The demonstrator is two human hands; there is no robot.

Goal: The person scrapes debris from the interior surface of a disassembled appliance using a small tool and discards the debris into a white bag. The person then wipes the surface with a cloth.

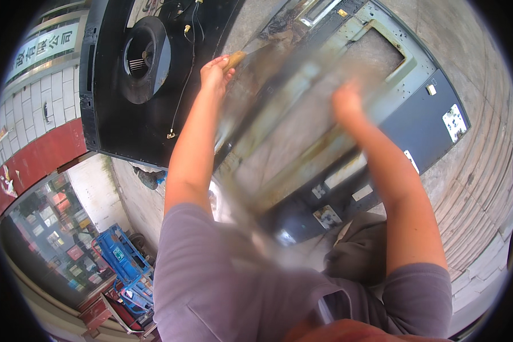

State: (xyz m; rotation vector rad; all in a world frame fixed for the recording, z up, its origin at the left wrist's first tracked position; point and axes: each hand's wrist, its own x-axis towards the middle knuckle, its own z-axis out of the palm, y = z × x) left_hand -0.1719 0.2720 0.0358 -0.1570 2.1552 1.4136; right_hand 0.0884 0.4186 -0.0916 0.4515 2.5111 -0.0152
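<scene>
My left hand (pixel 213 76) is raised at the upper middle, its fingers closed around a small yellowish-brown piece (pixel 235 61); its material is not clear. Beside it stands a black sheet-metal appliance housing (pixel 128 122) with a round blower opening (pixel 140 60) and loose wires. My right hand (pixel 347 100) reaches over a stained grey metal panel (pixel 389 107), close to its rectangular cut-out (pixel 376 51). Blur covers the fingers of that hand, so any hold is unclear. The panel's near part, with long rails and an opening, is smeared by the same blur.
At the lower left stands a blue metal-framed machine or cart (pixel 124 260) by a glass shopfront (pixel 55 239). A sign bearing writing (pixel 42 47) hangs over a white tiled wall (pixel 47 94). Ridged paving (pixel 479 141) runs along the right. Dark crumpled fabric (pixel 359 252) shows below the panel.
</scene>
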